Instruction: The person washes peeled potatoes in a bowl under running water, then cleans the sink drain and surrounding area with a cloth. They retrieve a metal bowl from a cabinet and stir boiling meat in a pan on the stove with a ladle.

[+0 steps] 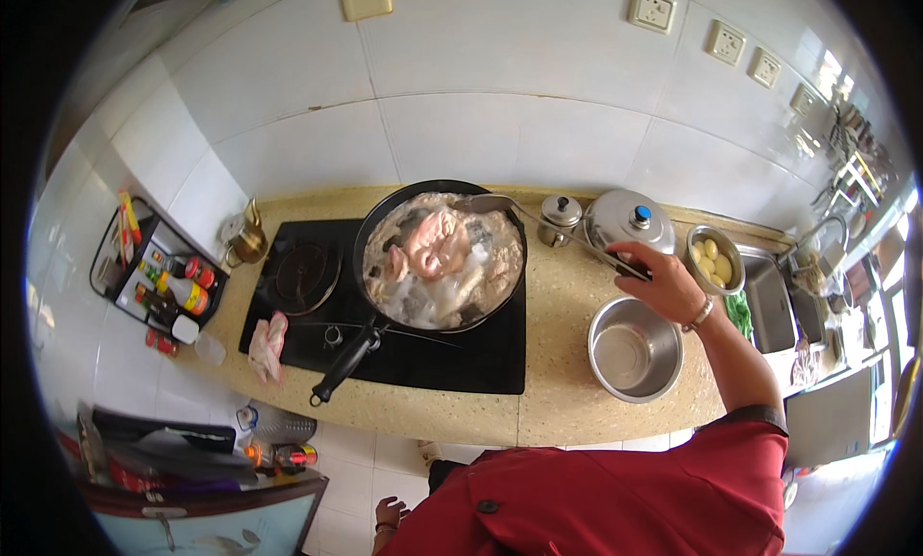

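My right hand (665,285) grips the dark end of a long-handled metal ladle or spatula (555,228). Its broad head rests in the far right part of a black frying pan (360,231), partly in the liquid. Inside the pan, a large pale pink piece of meat (436,246), perhaps poultry, sits amid greyish foam (497,282) and steam. The pan stands on the right side of a black glass cooktop (433,365), its handle (346,361) pointing to the front left. Low beside my body hangs my left hand (390,511), fingers slightly apart, with nothing visible in it.
A steel pot (634,350) stands below my right hand. Behind it are a domed lid (627,221) and a small lidded canister (560,221). To the right are a bowl of peeled potatoes (714,260) and a sink (768,296). A cloth (267,347) and condiment rack (159,268) lie left.
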The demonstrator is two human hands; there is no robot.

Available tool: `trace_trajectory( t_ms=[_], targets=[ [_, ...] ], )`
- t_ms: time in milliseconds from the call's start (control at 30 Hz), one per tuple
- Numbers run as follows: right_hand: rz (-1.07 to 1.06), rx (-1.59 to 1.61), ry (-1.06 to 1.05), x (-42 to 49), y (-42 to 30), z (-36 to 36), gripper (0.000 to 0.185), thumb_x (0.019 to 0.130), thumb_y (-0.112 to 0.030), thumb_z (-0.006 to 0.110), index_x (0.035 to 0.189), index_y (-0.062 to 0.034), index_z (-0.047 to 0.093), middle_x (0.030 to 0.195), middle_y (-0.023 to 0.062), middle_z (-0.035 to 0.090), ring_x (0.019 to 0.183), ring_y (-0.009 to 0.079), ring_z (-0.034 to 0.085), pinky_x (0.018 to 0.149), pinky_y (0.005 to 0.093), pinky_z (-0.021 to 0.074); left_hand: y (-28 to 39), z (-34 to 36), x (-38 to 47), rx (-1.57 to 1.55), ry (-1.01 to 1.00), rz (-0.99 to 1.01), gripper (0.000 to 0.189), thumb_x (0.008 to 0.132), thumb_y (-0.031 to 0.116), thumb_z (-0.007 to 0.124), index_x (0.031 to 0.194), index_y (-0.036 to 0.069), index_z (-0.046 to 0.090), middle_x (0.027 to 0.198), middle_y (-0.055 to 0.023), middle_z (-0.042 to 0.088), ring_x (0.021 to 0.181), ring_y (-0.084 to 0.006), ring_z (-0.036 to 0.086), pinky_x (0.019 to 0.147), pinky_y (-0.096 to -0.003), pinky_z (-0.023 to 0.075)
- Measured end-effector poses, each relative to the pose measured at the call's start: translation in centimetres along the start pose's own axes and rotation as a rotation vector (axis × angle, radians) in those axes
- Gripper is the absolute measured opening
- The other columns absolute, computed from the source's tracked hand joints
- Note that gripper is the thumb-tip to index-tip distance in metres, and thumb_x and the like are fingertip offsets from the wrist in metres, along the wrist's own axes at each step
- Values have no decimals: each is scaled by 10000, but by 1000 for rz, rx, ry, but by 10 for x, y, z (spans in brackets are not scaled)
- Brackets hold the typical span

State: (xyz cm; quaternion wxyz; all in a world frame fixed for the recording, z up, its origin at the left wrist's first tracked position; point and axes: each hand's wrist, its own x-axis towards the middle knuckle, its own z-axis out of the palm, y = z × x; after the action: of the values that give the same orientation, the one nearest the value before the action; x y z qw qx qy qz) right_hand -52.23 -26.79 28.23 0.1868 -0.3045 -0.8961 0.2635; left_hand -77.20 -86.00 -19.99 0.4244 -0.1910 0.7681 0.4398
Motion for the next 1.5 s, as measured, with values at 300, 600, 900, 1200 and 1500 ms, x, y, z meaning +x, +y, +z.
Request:
trace_trajectory(
  t_ms=[300, 600, 900, 1200, 1500],
  targets=[
    [322, -147, -327, -32, -114, 0, 330, 881, -264, 671, 1170, -104, 666, 868, 124, 741, 785, 257, 724, 727, 358, 562, 75, -89, 150, 340, -148, 170, 403, 822, 1, 707, 1210, -2, 599, 920, -189, 697, 721, -296, 709, 589, -395, 604],
    [365, -565, -313, 9, -162, 11, 355, 826, -298, 629, 1151, -178, 707, 896, 98, 737, 819, 262, 708, 754, 415, 538, 171, -122, 211, 300, -246, 57, 401, 875, -13, 630, 1258, 48, 528, 931, -175, 675, 721, -305, 690, 566, -409, 579],
    [335, -659, -225, 49, -149, 13, 380, 763, -210, 625, 1129, -165, 716, 952, 118, 723, 919, 302, 679, 836, 428, 518, 144, -90, 218, 176, -388, 187, 401, 872, 36, 666, 1253, -17, 554, 1008, -206, 703, 821, -357, 707, 683, -459, 596],
    [193, -671, -141, 69, -131, 13, 379, 768, -198, 614, 1132, -182, 720, 916, 95, 726, 859, 290, 695, 772, 432, 537, 127, -89, 207, 500, -270, 271, 395, 867, 47, 682, 1237, -39, 576, 1015, -220, 712, 842, -339, 711, 734, -444, 596],
    [159, -659, -54, 55, -151, 7, 315, 807, -189, 605, 1100, -168, 717, 839, 88, 712, 810, 274, 693, 738, 424, 531, 153, -77, 217, 619, -298, 345, 383, 851, 67, 715, 1210, -36, 630, 979, -222, 731, 864, -269, 719, 820, -375, 587]
  ],
)
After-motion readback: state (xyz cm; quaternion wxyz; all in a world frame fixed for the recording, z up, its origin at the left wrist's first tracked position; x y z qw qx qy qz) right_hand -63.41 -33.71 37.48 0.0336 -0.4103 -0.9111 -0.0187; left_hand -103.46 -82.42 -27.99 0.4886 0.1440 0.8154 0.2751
